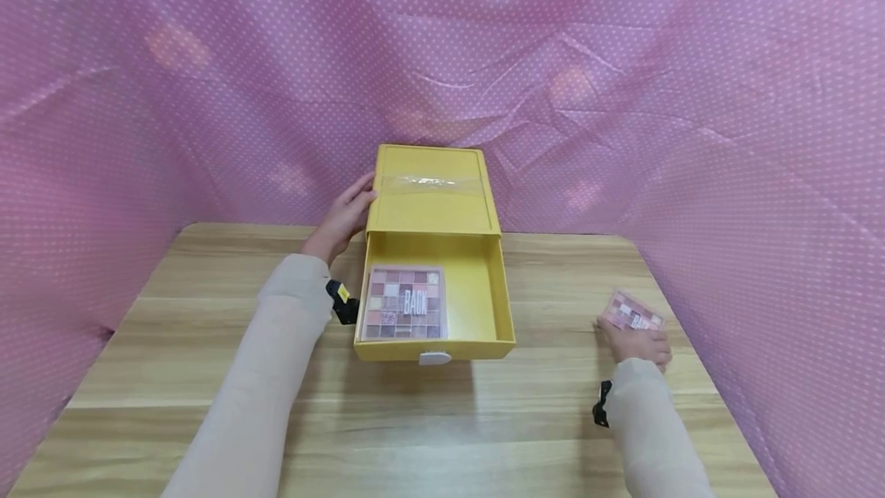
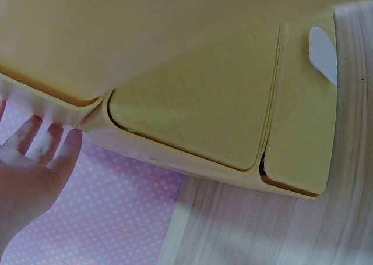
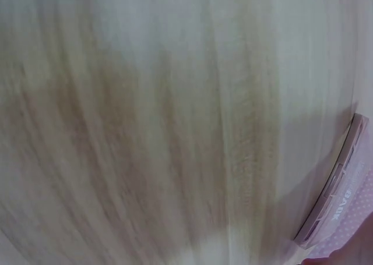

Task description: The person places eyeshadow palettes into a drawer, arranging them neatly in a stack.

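A yellow drawer cabinet (image 1: 434,210) stands on the table with its top drawer (image 1: 477,306) pulled out. Inside that drawer, on the left, lies an eyeshadow palette (image 1: 404,302) with a clear lid lettered "BACK". My left hand (image 1: 343,220) touches the cabinet's left side, its fingers (image 2: 49,142) fairly straight against the wall. Far to the right, my right hand (image 1: 636,343) grips a second, similar palette (image 1: 631,312), thumb at its left edge and fingers at its right. Only the edge and part of the lid of this palette (image 3: 335,186) show in the right wrist view.
A white handle (image 1: 435,358) sticks out from the open drawer's front. Below, closed drawer fronts (image 2: 198,108) show in the left wrist view. Clear tape (image 1: 432,182) crosses the cabinet top. Pink dotted cloth (image 1: 442,60) surrounds the wooden table (image 1: 553,421).
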Demonstrator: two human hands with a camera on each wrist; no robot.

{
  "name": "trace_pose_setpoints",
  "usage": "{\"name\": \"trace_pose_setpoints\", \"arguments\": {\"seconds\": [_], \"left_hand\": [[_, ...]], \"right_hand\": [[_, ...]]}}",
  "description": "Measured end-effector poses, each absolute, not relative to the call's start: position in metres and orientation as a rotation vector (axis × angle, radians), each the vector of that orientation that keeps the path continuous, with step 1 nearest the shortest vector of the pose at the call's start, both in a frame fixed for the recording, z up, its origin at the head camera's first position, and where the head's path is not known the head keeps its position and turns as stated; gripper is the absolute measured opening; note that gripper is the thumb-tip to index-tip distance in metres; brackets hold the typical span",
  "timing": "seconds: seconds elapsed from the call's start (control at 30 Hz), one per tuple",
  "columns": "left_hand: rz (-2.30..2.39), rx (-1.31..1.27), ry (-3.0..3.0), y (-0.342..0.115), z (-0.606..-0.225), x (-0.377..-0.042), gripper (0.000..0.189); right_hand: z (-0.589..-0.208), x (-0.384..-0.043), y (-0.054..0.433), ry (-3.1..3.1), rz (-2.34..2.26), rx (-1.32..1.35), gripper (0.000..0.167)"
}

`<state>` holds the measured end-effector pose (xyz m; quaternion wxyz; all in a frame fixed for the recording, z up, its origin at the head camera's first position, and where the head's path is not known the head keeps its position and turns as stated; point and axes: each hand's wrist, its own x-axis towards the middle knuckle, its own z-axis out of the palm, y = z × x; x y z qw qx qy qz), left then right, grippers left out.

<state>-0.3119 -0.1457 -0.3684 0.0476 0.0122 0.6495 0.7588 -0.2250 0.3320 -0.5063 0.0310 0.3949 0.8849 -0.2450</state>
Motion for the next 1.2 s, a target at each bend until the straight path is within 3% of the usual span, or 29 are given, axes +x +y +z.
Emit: {"name": "trace_pose_setpoints", "arguments": {"seconds": [1.2], "left_hand": [[2.305, 0.026, 2.002, -0.145, -0.368, -0.31, 0.049]], "right_hand": [[-0.494, -0.227, 0.332, 2.699, -0.539, 0.963, 0.099]]}}
